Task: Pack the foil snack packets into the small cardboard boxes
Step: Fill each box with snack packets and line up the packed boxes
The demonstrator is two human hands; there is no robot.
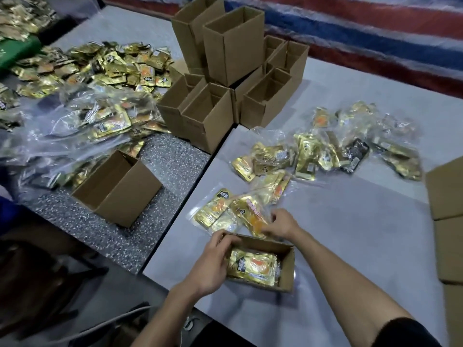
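Observation:
A small open cardboard box sits on the grey table near the front edge, with gold foil packets lying flat inside it. My left hand grips the box's left wall, fingers curled over the rim. Just beyond the box, my right hand pinches a gold and orange foil packet in a clear bag. More bagged gold packets are scattered further back on the table.
Several open boxes are stacked at the back centre. One open box stands on the speckled surface at left, beside a large heap of gold packets and clear plastic bags. Flat cardboard lies at the right edge.

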